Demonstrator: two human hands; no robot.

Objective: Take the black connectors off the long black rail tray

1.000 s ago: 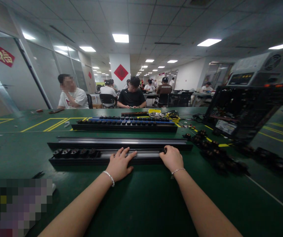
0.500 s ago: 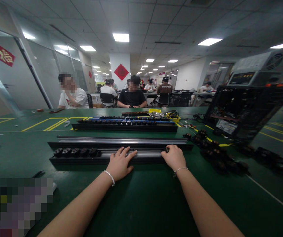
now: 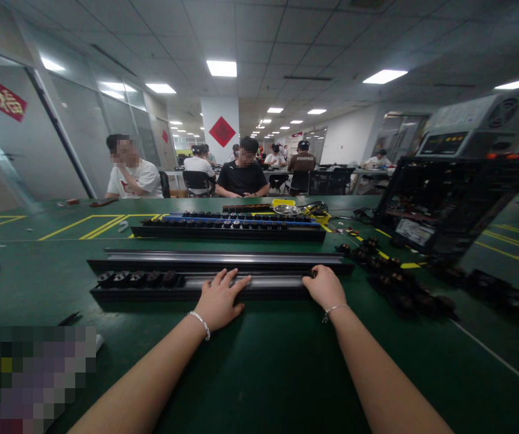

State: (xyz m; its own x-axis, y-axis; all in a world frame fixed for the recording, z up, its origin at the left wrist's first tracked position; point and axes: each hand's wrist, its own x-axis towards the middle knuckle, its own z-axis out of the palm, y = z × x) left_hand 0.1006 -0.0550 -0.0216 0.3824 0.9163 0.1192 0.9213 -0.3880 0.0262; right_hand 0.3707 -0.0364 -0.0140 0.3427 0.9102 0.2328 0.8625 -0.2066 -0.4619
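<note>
Green table: extends beneath both hands; gives one flat support for everything within reach. Open computer case: stands beyond and well to the right of the right hand, seemingly set aside; contains dark parts, too dim to identify.

Far black channel: lies beyond both hands, well apart; contains a long row of dark units. Middle black channel: lies just beyond the fingertips, nearly parallel to the near one; shows bright metal along the inside. Near black channel: lies under both hands, crosswise to the forearms, probably for access from either side; contains five round-topped dark pieces grouped left of the left hand, plus bright metal lining between the hands.

Loose pile of dark parts: sits just right of the right hand, likely for a short reach. Yellow tray-like item: sits beyond the far channel; contents too small to tell.

Left hand: rests palm down, fingers spread, on the near channel, apparently to steady it. Right hand: pinches a small dark piece between thumb and fingers at the channel's right end, probably to suit the narrow width. Mostly hidden there; cannot tell whether seated or raised.
</note>
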